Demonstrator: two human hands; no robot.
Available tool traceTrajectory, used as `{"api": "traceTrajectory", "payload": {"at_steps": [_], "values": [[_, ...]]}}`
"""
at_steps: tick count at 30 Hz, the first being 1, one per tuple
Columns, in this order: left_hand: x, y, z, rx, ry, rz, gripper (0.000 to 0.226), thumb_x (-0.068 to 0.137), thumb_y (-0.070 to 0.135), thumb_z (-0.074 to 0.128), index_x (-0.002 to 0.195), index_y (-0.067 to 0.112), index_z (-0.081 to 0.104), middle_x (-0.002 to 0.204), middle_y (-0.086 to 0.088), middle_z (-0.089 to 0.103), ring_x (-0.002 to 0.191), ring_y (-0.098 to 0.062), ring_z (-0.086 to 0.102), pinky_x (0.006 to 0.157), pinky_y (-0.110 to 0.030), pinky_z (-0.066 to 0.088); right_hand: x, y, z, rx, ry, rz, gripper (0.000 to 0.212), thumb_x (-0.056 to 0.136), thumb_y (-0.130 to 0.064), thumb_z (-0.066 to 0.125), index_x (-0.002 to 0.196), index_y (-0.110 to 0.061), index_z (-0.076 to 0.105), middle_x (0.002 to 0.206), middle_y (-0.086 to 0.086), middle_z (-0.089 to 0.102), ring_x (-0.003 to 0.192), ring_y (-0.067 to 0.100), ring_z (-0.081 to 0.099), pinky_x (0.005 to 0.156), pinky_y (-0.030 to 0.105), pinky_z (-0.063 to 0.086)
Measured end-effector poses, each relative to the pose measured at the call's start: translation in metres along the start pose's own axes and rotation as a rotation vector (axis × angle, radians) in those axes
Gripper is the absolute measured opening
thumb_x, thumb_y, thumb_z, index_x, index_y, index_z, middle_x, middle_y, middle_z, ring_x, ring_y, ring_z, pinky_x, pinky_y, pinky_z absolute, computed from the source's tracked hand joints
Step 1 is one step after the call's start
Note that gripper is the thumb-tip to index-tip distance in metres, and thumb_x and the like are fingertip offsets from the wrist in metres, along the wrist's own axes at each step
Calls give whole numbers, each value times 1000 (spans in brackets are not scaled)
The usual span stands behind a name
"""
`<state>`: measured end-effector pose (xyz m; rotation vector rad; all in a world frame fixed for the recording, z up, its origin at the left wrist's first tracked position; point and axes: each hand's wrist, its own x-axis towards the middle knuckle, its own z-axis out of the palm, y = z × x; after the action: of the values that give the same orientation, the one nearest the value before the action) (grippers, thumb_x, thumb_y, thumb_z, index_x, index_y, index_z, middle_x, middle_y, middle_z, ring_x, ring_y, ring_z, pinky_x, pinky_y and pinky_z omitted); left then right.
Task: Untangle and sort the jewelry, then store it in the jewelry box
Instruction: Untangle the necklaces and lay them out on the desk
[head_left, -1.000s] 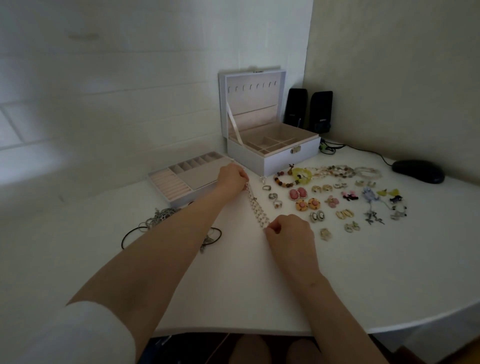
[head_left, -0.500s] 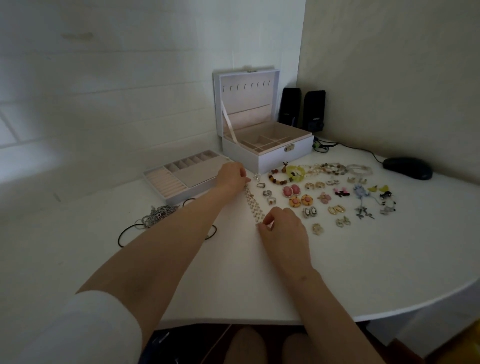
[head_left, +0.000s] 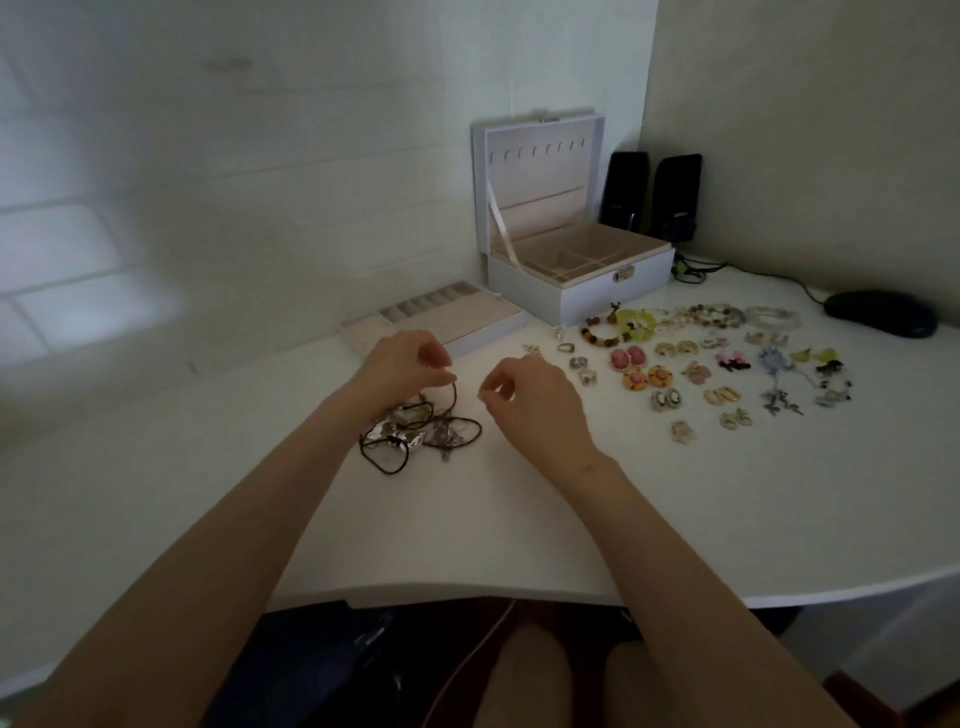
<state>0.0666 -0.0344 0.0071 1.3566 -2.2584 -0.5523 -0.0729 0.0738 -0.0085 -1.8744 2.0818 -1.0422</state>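
1. Both hands shifted left to the tangled heap of dark cords and silver chains (head_left: 415, 439) on the white table (head_left: 467, 530).
2. Left hand (head_left: 405, 364) pinches a brown cord loop (head_left: 455, 395); right hand (head_left: 535, 405) is pinched narrow, contents unclear.
3. Likely light, limp, snag-prone: take a free cord end.

A: Where's the left hand (head_left: 402, 364)?
B: Above the tangled necklaces (head_left: 413, 435), pinching a dark cord (head_left: 455, 396) that rises from the heap.
A: And the right hand (head_left: 530, 397)?
B: Just right of it, fingers curled, thumb to forefinger; whether it holds anything, I can't tell.
A: The jewelry box (head_left: 582, 295)?
B: Far side, lid up, sorted earrings (head_left: 636, 378) to its near right.
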Motion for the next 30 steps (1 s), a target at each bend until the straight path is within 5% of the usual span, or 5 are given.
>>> {"api": "traceTrajectory", "payload": {"at_steps": [6,10,17,24,30], "values": [[-18,-32,-21,25,-141,-17,19,73,12,79,80,20,64,83,2,66,84,-17,62,73,-19,44,29,-14,26,-61,-192,-51,25,90,-8,54,107,-19,69,115,6,58,110,21,53,84,26,39],[-17,-46,-29,107,-246,12,26,72,11,80,89,21,63,92,4,58,91,-14,56,68,-7,38,39,-16,30,-67,-293,-50,19,86,-22,66,105,-21,68,115,5,57,106,21,56,81,26,40],[-17,-58,-43,11,-370,-4,38,73,6,78,101,27,61,113,4,48,100,4,48,76,-3,38,36,-8,39,-83,-240,-106,15,91,-23,60,105,-20,66,109,4,55,103,20,52,76,22,32],[-21,-65,-35,77,-176,57,29,74,8,78,96,24,66,107,2,55,99,-9,53,75,-6,40,35,-5,36,-64,-248,-71,24,84,-36,68,104,-24,64,101,-2,50,98,14,49,74,23,34],[-19,-70,-35,243,-121,70,20,81,3,69,86,21,63,92,7,47,90,-11,49,69,-6,36,32,-7,41,-48,-242,-73,5,88,-23,61,91,-20,64,101,0,52,99,16,50,75,24,37]]}}
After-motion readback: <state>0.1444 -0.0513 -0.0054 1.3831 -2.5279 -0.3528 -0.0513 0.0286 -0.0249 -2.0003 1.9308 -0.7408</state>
